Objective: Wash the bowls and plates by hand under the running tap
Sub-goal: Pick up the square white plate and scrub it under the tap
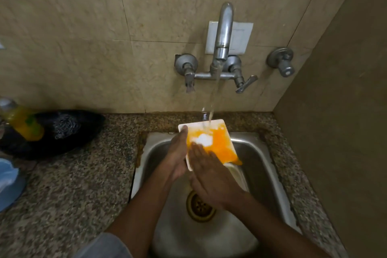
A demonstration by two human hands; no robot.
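Over the stainless steel sink (259, 153), a square white plate smeared with orange residue (217, 144) sits tilted under the stream falling from the curved chrome wall tap (223, 33). Both hands are on that plate. The left hand (178, 155) grips its left edge, thumb laid along the rim and fingers hidden beneath. The right hand (207, 172) lies flat on the plate's near face, fingers straight and pressed against the surface, just below a patch of white foam (204, 139). Orange liquid runs off the plate's lower right corner. Under the right wrist is the brass-coloured drain (201, 207), and a pale rim of another dish (237, 174) shows beyond the right hand. Far to the left of the hands, on the speckled granite desk (73, 174), a black bag (62, 132) lies beside a yellow bottle with a green label (24, 122); its writing is too blurred to read.
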